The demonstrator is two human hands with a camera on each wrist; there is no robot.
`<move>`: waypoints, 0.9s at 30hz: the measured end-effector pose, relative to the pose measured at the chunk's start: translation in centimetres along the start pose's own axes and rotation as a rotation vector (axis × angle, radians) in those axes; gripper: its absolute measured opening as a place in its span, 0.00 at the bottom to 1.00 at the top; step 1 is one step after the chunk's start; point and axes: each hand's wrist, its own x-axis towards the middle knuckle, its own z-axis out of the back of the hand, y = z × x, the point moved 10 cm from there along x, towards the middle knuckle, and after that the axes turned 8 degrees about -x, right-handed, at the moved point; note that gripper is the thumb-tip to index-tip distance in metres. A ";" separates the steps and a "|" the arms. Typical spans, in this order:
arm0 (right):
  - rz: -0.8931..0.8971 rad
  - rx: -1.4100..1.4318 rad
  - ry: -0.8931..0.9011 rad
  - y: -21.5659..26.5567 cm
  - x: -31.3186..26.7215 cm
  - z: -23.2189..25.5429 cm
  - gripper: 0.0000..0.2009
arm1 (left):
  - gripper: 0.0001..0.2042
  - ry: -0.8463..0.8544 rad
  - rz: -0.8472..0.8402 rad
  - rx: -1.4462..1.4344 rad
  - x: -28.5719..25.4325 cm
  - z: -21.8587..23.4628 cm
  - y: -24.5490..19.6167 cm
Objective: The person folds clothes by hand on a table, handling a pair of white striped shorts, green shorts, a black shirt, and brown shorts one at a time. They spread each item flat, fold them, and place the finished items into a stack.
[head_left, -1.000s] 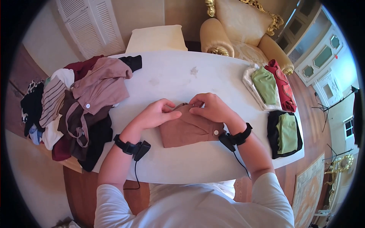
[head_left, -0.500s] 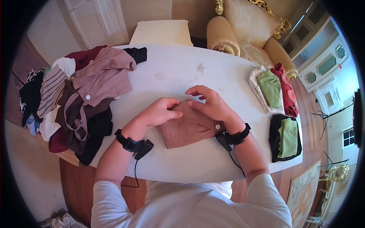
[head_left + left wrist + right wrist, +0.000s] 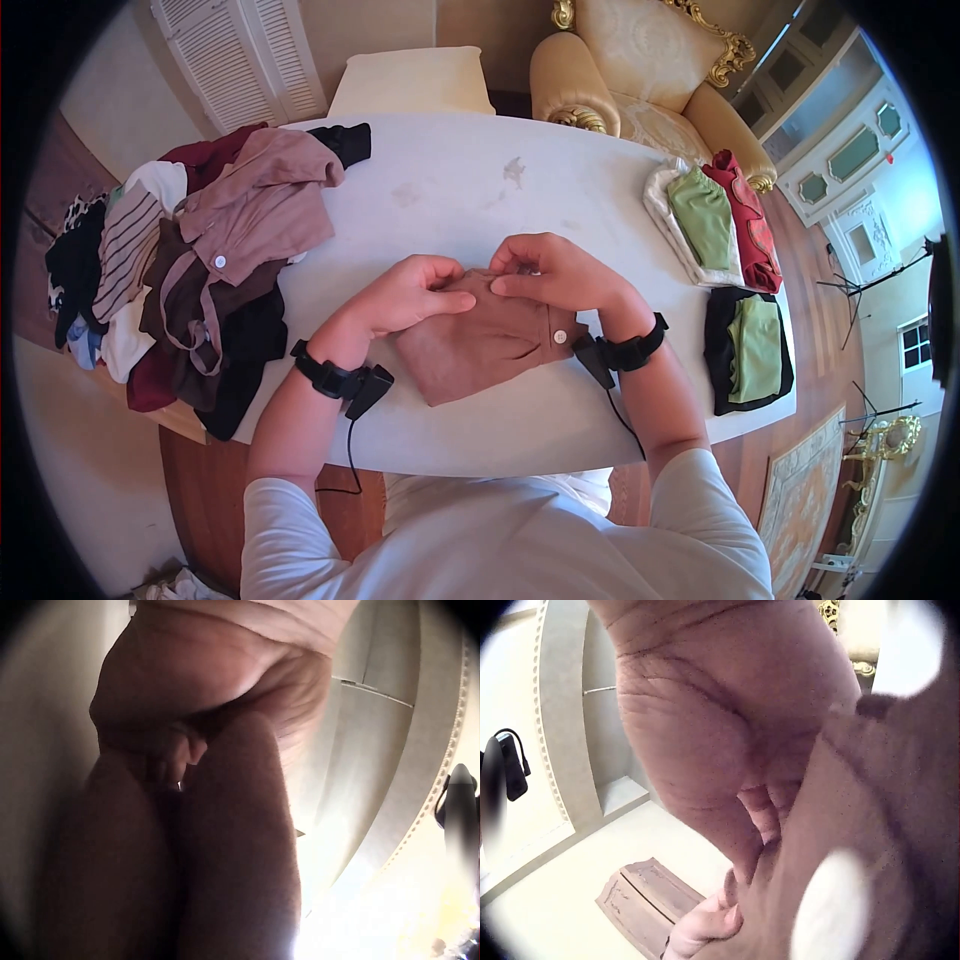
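A folded brown-pink garment [image 3: 480, 345], with a pale button on a pleated band at its right end, lies slanted on the white table before me. My left hand [image 3: 410, 292] pinches its far left edge, thumb over the cloth and fingers curled behind. Beside it, my right hand [image 3: 555, 275] grips the far edge between thumb and bent fingers. In the right wrist view the cloth [image 3: 870, 802] runs up to the right thumb, with the left hand [image 3: 705, 922] close below. Dark cloth and shadow fill much of the left wrist view under the left palm [image 3: 217, 667].
A loose heap of clothes [image 3: 245, 215] covers the table's left end. At the right stand folded stacks: a light green garment [image 3: 700, 220] between white and red ones, and another green piece [image 3: 755, 350] on black cloth. Beyond the table are a cream chair [image 3: 405, 85] and gilded armchair [image 3: 640, 90].
My right fingers, raised off the far edge half a second ago, have curled back onto the cloth beside the left hand. The garment's near left corner has shifted left and toward me.
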 end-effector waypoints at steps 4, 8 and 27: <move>0.056 -0.087 0.024 0.5 -0.2 -0.1 0.06 | 0.11 -0.013 0.000 0.082 -0.3 -0.5 -0.6; 0.061 -0.033 -0.021 1.0 -0.1 -0.2 0.11 | 0.10 -0.012 0.000 0.039 -0.8 -1.0 -1.5; 0.024 0.421 -0.358 -2.0 -0.4 5.2 0.05 | 0.15 -0.130 -0.097 -0.366 0.0 2.4 -0.5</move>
